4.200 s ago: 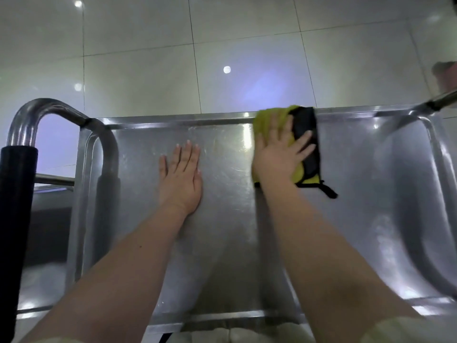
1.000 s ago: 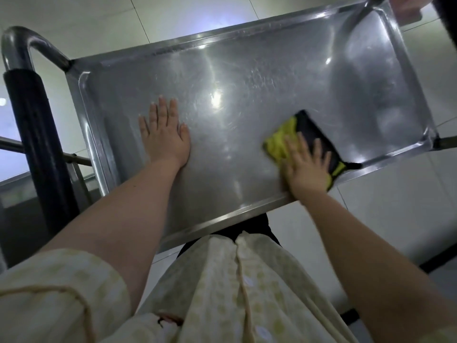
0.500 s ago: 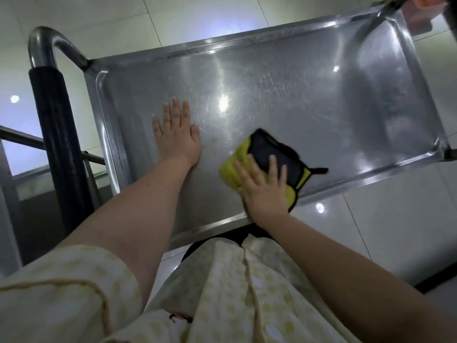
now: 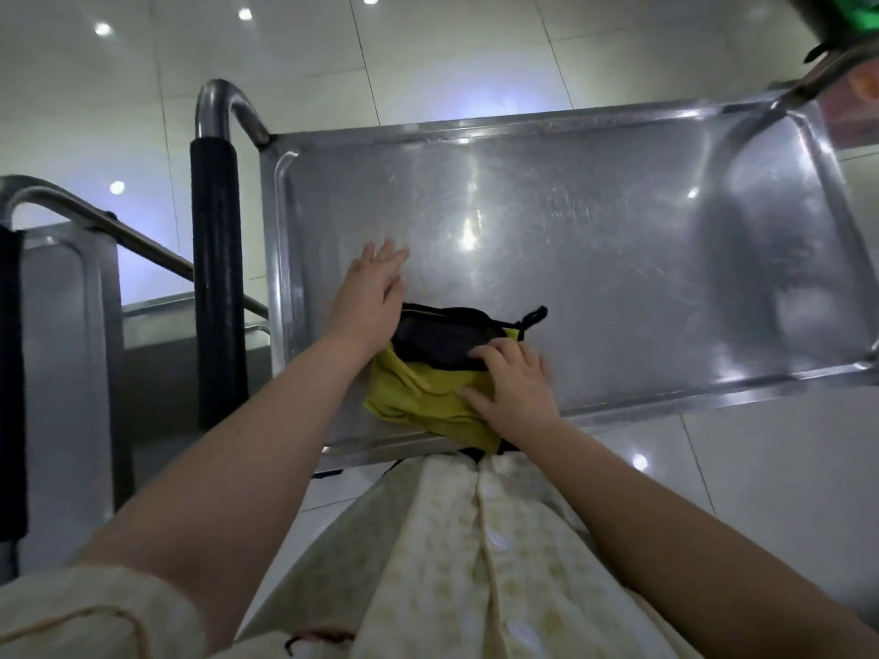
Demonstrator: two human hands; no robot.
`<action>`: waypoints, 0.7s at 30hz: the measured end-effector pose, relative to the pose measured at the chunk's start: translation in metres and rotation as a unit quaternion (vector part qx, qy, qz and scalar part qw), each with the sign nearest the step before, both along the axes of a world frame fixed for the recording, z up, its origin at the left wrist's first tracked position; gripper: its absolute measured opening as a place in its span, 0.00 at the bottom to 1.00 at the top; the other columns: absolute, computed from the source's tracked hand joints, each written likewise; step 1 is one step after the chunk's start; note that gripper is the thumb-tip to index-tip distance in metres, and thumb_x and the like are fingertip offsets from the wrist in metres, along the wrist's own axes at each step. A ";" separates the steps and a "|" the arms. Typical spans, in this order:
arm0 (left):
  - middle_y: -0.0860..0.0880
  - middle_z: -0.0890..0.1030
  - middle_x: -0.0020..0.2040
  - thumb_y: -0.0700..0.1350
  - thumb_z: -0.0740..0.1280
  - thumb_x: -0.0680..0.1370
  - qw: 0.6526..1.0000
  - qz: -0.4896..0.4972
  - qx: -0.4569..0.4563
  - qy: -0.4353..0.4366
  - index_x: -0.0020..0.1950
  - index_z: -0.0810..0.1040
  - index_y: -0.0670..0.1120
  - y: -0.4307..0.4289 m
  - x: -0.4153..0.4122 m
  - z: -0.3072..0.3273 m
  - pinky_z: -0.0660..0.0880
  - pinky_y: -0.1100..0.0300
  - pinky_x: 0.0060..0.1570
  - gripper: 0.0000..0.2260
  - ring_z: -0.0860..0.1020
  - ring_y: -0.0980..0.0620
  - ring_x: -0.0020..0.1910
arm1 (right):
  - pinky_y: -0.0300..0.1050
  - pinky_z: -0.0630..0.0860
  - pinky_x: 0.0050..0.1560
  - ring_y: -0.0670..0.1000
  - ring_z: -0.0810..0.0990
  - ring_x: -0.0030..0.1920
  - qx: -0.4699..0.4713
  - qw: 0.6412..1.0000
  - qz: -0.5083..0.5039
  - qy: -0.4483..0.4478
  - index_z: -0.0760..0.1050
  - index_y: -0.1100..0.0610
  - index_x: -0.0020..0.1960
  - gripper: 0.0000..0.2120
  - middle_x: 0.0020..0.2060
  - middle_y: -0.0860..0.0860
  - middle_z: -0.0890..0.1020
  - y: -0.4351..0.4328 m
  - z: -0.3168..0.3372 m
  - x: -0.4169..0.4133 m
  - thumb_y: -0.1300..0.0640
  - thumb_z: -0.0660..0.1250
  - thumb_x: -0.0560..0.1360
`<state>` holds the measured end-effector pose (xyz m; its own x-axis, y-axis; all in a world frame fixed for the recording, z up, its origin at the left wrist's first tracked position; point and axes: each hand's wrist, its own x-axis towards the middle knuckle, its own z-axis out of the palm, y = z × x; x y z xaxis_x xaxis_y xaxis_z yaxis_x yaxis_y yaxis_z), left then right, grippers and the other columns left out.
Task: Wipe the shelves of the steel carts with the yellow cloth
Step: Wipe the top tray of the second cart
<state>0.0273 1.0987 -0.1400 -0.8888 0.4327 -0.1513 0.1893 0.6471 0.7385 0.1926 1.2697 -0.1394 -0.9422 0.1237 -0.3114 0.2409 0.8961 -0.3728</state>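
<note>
The yellow cloth (image 4: 418, 397), with a black side and black trim, lies bunched near the front edge of the steel cart's top shelf (image 4: 618, 240). My right hand (image 4: 511, 387) presses flat on the cloth's right part, fingers spread. My left hand (image 4: 371, 292) rests with straight fingers on the shelf just left of the cloth, its wrist touching the cloth's black edge. Part of the cloth is hidden under my right hand.
The cart's handle with a black grip (image 4: 216, 278) rises at the shelf's left end. A second steel cart (image 4: 62, 325) stands further left. Glossy white floor tiles (image 4: 475, 54) lie beyond. A green object (image 4: 846, 16) shows at top right.
My right hand has slid the cloth leftward along the front edge until it meets my left wrist. My left hand has turned slightly on the shelf. The camera view has shifted.
</note>
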 end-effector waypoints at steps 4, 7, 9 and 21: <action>0.47 0.59 0.78 0.43 0.56 0.83 0.996 -0.060 -0.049 0.038 0.76 0.64 0.48 -0.009 0.046 0.010 0.42 0.56 0.75 0.20 0.49 0.49 0.78 | 0.48 0.65 0.54 0.55 0.70 0.54 -0.058 0.998 0.025 0.020 0.73 0.52 0.45 0.07 0.49 0.51 0.75 0.006 0.012 -0.016 0.53 0.71 0.74; 0.50 0.57 0.78 0.45 0.55 0.83 0.991 -0.079 -0.082 0.063 0.77 0.62 0.50 -0.010 0.070 0.014 0.41 0.56 0.75 0.21 0.48 0.50 0.78 | 0.50 0.74 0.42 0.52 0.77 0.42 -0.172 0.981 -0.086 -0.020 0.66 0.50 0.42 0.11 0.40 0.50 0.77 0.013 0.028 -0.042 0.54 0.68 0.77; 0.50 0.57 0.79 0.47 0.55 0.83 0.990 -0.074 -0.099 0.065 0.77 0.60 0.52 -0.012 0.078 0.013 0.41 0.57 0.74 0.21 0.48 0.50 0.78 | 0.47 0.74 0.37 0.49 0.77 0.40 -0.171 0.981 -0.071 -0.061 0.68 0.49 0.44 0.10 0.39 0.47 0.77 0.021 0.034 -0.056 0.50 0.70 0.76; 0.50 0.45 0.80 0.52 0.53 0.83 0.986 -0.042 -0.152 0.049 0.79 0.52 0.55 0.009 0.098 0.012 0.40 0.42 0.75 0.24 0.36 0.53 0.75 | 0.46 0.72 0.37 0.50 0.77 0.40 -0.185 0.980 -0.069 -0.006 0.68 0.49 0.43 0.09 0.38 0.46 0.77 0.033 0.028 -0.055 0.53 0.68 0.77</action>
